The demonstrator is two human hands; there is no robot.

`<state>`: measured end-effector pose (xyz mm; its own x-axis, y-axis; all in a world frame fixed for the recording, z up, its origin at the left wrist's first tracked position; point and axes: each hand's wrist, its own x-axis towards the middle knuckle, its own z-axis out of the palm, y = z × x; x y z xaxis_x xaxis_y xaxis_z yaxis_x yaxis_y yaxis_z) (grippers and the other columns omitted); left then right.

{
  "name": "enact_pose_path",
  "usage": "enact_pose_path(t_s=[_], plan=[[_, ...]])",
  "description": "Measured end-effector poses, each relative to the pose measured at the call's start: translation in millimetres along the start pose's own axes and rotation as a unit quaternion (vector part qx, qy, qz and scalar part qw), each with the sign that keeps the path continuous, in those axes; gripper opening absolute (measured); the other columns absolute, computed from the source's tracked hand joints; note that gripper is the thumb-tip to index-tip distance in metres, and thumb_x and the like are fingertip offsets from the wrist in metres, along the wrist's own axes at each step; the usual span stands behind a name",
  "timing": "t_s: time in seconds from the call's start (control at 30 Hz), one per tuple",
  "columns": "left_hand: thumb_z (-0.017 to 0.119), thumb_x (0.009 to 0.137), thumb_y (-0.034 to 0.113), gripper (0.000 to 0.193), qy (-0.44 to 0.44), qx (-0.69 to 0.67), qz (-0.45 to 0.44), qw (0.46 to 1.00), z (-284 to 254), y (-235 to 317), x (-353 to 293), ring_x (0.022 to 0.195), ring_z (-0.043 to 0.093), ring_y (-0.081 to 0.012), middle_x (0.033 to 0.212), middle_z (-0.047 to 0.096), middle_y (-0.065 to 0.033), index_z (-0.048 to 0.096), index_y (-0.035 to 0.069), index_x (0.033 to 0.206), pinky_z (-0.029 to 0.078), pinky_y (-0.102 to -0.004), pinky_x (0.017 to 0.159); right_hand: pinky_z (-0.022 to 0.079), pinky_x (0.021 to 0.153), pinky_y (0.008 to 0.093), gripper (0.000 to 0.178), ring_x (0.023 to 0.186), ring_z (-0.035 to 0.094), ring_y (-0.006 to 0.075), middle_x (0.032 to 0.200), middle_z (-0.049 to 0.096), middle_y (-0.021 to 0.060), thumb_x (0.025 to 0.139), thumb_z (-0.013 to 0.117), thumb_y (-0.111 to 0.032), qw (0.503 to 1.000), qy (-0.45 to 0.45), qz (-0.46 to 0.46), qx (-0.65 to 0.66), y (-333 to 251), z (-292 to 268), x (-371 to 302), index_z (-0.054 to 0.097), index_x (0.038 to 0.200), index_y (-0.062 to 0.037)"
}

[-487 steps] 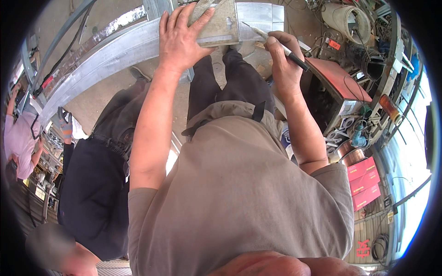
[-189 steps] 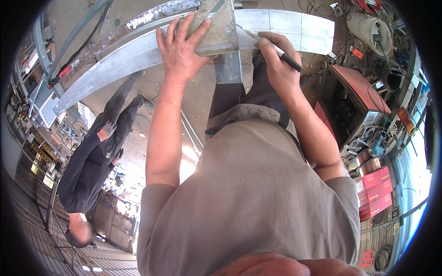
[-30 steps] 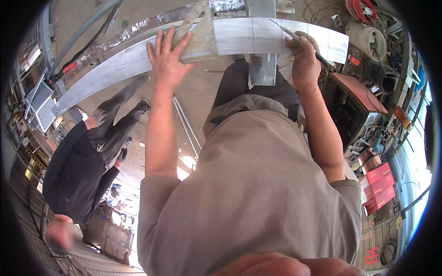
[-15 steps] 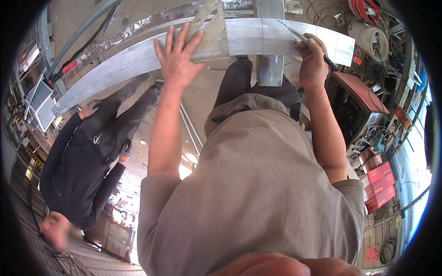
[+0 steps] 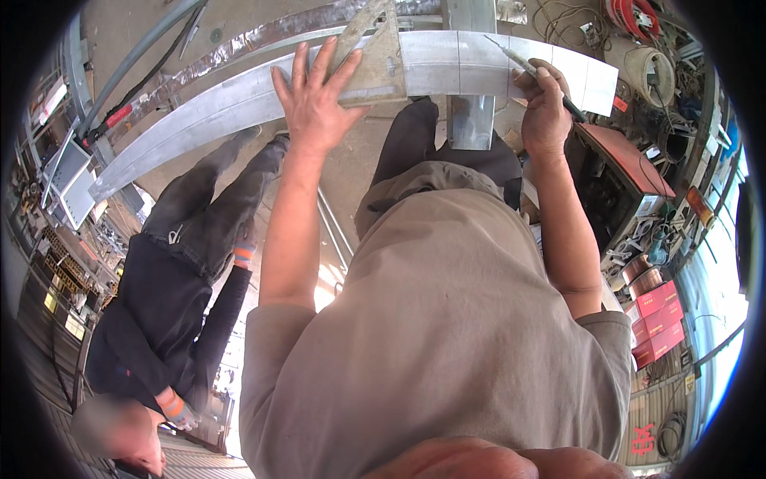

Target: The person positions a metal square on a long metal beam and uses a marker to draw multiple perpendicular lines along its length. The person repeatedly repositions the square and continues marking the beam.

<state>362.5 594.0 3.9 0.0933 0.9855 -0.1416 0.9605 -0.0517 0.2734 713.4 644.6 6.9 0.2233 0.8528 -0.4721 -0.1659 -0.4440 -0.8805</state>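
A long silver metal beam [image 5: 431,68] runs across in front of me, with thin cross lines marked on its right part. On the beam lies a triangular metal set square [image 5: 383,68]. My left hand [image 5: 315,108] rests on the set square's left side and the beam, fingers spread. Over the beam's right part, my right hand [image 5: 546,104] grips a slim pen-like marking tool [image 5: 517,59] between thumb and fingers. Its thin tip points up and left, near the beam's far edge; whether it touches is unclear.
Below the beam stands a metal support [image 5: 471,124]. A co-worker [image 5: 167,303] in dark clothes and gloves stands at the left. To the right are a red-topped cabinet [image 5: 630,160], a white bucket [image 5: 650,76], a red hose reel [image 5: 630,16] and red boxes [image 5: 658,323].
The set square and my left hand have shifted slightly right along the beam. My right hand has barely moved. The co-worker has changed posture, with one gloved hand now nearer the head.
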Motion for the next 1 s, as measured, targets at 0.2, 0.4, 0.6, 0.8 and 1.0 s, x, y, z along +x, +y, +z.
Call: enact_pose_path(t_s=[0.2, 0.4, 0.6, 0.8, 1.0], plan=[[0.101, 0.058, 0.042, 0.104, 0.010, -0.003, 0.006, 1.000, 1.0, 0.4, -0.5, 0.161, 0.029, -0.0293, 0.171, 0.042, 0.0071, 0.059, 0.045, 0.153, 0.016, -0.0753, 0.128, 0.056, 0.094, 0.0369, 0.034, 0.096, 0.067, 0.0220, 0.098, 0.070, 0.0128, 0.104, 0.061, -0.020, 1.000, -0.009, -0.006, 0.004, 0.0, 0.6, -0.2, 0.068, 0.124, 0.0062], [0.101, 0.058, 0.044, 0.103, 0.007, 0.006, 0.002, 1.000, 0.9, 2.4, -0.8, 0.161, 0.030, -0.0293, 0.170, 0.042, 0.0072, 0.060, 0.046, 0.152, 0.017, -0.0752, 0.127, 0.056, 0.093, 0.0367, 0.033, 0.095, 0.068, 0.0211, 0.102, 0.070, 0.0130, 0.104, 0.062, -0.020, 1.000, -0.008, -0.011, 0.018, 2.1, 0.1, 0.5, 0.069, 0.124, 0.0064], [0.101, 0.058, 0.044, 0.103, 0.007, 0.005, 0.002, 1.000, 0.5, 2.5, -0.2, 0.160, 0.031, -0.0294, 0.169, 0.044, 0.0068, 0.060, 0.046, 0.152, 0.017, -0.0749, 0.127, 0.056, 0.093, 0.0360, 0.033, 0.094, 0.069, 0.0207, 0.103, 0.070, 0.0134, 0.103, 0.063, -0.019, 1.000, -0.008, -0.010, 0.024, 5.7, -2.4, 1.5, 0.069, 0.123, 0.0068], [0.102, 0.058, 0.042, 0.102, 0.001, 0.013, -0.004, 1.000, -1.0, 3.6, 0.2, 0.160, 0.032, -0.0305, 0.168, 0.044, 0.0062, 0.060, 0.047, 0.151, 0.017, -0.0746, 0.128, 0.055, 0.096, 0.0333, 0.032, 0.098, 0.072, 0.0198, 0.103, 0.075, 0.0123, 0.104, 0.064, -0.019, 0.997, -0.035, -0.041, -0.061, -1.9, 16.5, -9.5, 0.072, 0.123, 0.0053], [0.102, 0.058, 0.040, 0.103, -0.004, 0.013, -0.006, 1.000, -2.4, 3.6, 0.5, 0.160, 0.032, -0.0303, 0.169, 0.044, 0.0065, 0.060, 0.047, 0.151, 0.017, -0.0745, 0.128, 0.052, 0.101, 0.0332, 0.033, 0.105, 0.071, 0.0186, 0.102, 0.077, 0.0101, 0.105, 0.067, -0.024, 0.979, -0.149, -0.054, -0.131, -0.7, 63.9, -29.7, 0.072, 0.127, 0.0012]])
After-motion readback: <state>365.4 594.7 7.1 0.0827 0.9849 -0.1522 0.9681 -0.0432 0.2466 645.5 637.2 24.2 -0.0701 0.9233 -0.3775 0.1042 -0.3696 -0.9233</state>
